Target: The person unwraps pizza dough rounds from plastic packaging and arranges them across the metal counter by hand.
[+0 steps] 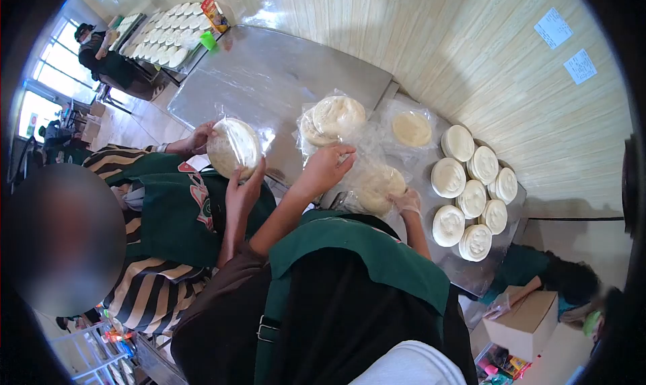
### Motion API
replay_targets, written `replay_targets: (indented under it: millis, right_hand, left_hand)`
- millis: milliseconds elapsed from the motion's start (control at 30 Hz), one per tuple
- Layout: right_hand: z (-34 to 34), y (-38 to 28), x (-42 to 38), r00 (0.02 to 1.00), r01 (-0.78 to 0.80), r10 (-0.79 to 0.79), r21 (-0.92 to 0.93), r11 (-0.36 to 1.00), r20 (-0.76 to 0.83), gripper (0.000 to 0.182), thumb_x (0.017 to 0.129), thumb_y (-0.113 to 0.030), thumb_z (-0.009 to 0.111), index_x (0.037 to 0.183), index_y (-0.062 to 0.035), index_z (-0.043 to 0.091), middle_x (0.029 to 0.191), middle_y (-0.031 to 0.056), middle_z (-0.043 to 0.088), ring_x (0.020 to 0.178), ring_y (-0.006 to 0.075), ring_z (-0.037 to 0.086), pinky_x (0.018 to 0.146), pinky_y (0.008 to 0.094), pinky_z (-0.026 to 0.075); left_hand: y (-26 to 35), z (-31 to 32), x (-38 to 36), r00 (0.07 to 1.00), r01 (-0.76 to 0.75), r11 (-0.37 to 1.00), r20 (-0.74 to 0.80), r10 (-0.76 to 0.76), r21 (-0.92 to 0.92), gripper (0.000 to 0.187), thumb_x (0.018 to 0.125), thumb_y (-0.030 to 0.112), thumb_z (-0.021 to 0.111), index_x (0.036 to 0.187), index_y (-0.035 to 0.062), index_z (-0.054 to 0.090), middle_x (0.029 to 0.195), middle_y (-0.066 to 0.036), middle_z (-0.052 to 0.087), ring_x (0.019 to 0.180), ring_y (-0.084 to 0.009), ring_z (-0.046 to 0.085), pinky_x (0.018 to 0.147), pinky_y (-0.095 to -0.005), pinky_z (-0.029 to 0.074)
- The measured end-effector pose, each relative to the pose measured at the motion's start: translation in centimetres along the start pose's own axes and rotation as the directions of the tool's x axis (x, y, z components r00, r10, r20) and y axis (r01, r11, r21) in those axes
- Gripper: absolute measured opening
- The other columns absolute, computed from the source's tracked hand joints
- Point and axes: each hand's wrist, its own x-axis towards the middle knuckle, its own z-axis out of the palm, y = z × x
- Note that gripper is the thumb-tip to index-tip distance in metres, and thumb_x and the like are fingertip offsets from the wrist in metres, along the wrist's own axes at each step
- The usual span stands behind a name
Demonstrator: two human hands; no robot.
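My right hand [407,202], in a clear glove, holds the edge of a round flatbread [378,188] in a clear plastic bag, low in front of my apron. Close by on the left, my left hand [328,168] has its fingers bent together above the loose film; whether film is pinched between them is hidden. Just beyond it lie stacked bagged flatbreads [340,116]. Another flatbread [412,129] rests on plastic farther back. To the right stand several stacks of pale bare flatbreads [470,198].
A co-worker in a green apron [171,210] at my left holds a bagged flatbread [233,146]. The metal table [269,62] runs along the wall. Farther off are trays of rounds [168,32] and another person [108,59]. At lower right, someone handles a cardboard box [525,321].
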Motion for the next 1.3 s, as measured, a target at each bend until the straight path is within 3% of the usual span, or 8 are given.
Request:
replay_targets:
  millis: [100, 300, 467, 700, 800, 933, 1167, 1300]
  right_hand:
    - [-0.5, 2.1, 1.0, 0.987, -0.039, 0.096, 0.396, 0.918, -0.126, 0.073, 0.07, -0.029, 0.078, 0.125, 0.0086, 0.049, 0.106, 0.0206, 0.067, 0.092, 0.0308, 0.066, 0.081, 0.0384, 0.051]
    - [-11.5, -8.4, -7.3, 0.671, 0.65, -0.148, 0.479, 0.59, -0.727, 0.025, 0.075, -0.012, 0.071, 0.093, -0.0044, 0.055, 0.106, 0.0156, 0.063, 0.099, 0.025, 0.059, 0.085, 0.0356, 0.047]
    - [-14.0, -13.6, -10.2, 0.189, 0.859, -0.874, -0.356, 0.367, -0.447, 0.028, 0.059, -0.001, 0.062, 0.083, -0.0109, 0.052, 0.113, 0.0091, 0.063, 0.108, 0.0278, 0.056, 0.09, 0.0448, 0.04]
    - [-13.5, -13.2, -9.1, 0.197, 0.823, -0.872, -0.408, 0.396, -0.448, 0.025, 0.062, -0.005, 0.065, 0.082, -0.0116, 0.053, 0.117, 0.0123, 0.063, 0.108, 0.0346, 0.056, 0.093, 0.045, 0.041]
    - [-14.8, -13.8, -9.7, 0.317, 0.733, -0.804, -0.407, 0.545, -0.503, 0.034, 0.066, -0.009, 0.07, 0.098, -0.0103, 0.058, 0.127, 0.0153, 0.056, 0.114, 0.0327, 0.054, 0.096, 0.0436, 0.04]
    - [-15.8, -11.3, -7.0, 0.679, 0.73, -0.544, 0.532, 0.429, -0.493, 0.055, 0.079, -0.012, 0.07, 0.128, -0.003, 0.047, 0.132, 0.0157, 0.052, 0.12, 0.0221, 0.05, 0.099, 0.0371, 0.04]
    - [-14.5, -12.3, -3.9, 0.871, 0.49, -0.376, 0.575, 0.655, -0.314, 0.041, 0.088, -0.014, 0.068, 0.122, 0.0, 0.049, 0.11, 0.0089, 0.061, 0.101, 0.0149, 0.058, 0.085, 0.0272, 0.046]
    - [-12.9, -12.5, -4.9, 0.918, 0.37, -0.218, 0.913, 0.173, -0.331, 0.034, 0.088, -0.014, 0.069, 0.116, -0.0017, 0.055, 0.096, 0.005, 0.063, 0.082, 0.0102, 0.058, 0.072, 0.0233, 0.048]
  left_hand:
    - [-0.3, 0.0, 0.9, 0.999, 0.015, 1.0, 0.031, -0.016, 0.027, 0.029, 0.091, 0.023, 0.061, 0.109, 0.0007, 0.066, 0.105, -0.018, 0.067, 0.082, -0.0275, 0.065, 0.07, -0.0347, 0.051]
    - [-0.5, 1.0, 3.0, 0.975, 0.167, 0.972, 0.173, -0.139, -0.164, 0.044, 0.097, 0.041, 0.051, 0.102, 0.0006, 0.069, 0.098, -0.014, 0.069, 0.08, -0.0203, 0.065, 0.073, -0.0321, 0.049]
    - [5.4, 1.3, 4.4, 0.948, 0.219, 0.274, 0.139, -0.286, -0.936, 0.059, 0.096, 0.055, 0.044, 0.088, 0.0027, 0.07, 0.086, -0.007, 0.067, 0.077, -0.0112, 0.059, 0.071, -0.0259, 0.044]
    - [3.7, -0.4, 3.6, 0.972, 0.168, 0.712, 0.234, -0.005, -0.682, 0.039, 0.093, 0.028, 0.061, 0.116, -0.0027, 0.06, 0.107, -0.009, 0.067, 0.097, -0.0131, 0.062, 0.085, -0.0272, 0.047]
    - [3.9, -0.1, 4.0, 0.961, 0.27, 0.553, 0.255, -0.106, -0.788, 0.032, 0.089, 0.019, 0.067, 0.112, -0.0019, 0.063, 0.099, -0.006, 0.068, 0.087, -0.0098, 0.062, 0.078, -0.0236, 0.048]
    - [4.2, -0.9, 5.2, 0.964, 0.263, 0.602, 0.233, -0.13, -0.754, 0.031, 0.091, 0.023, 0.065, 0.107, -0.0042, 0.065, 0.093, -0.004, 0.068, 0.083, -0.008, 0.061, 0.076, -0.0237, 0.048]
    - [3.9, 0.4, 6.3, 0.939, 0.238, 0.747, 0.343, -0.014, -0.621, 0.031, 0.092, 0.021, 0.063, 0.111, -0.0043, 0.063, 0.096, -0.003, 0.068, 0.082, -0.0057, 0.06, 0.072, -0.0224, 0.048]
    - [2.8, 1.0, 6.7, 0.932, 0.287, 0.817, 0.344, -0.116, -0.501, 0.035, 0.093, 0.03, 0.062, 0.108, -0.0018, 0.067, 0.09, -0.001, 0.067, 0.078, -0.0051, 0.057, 0.071, -0.0213, 0.045]
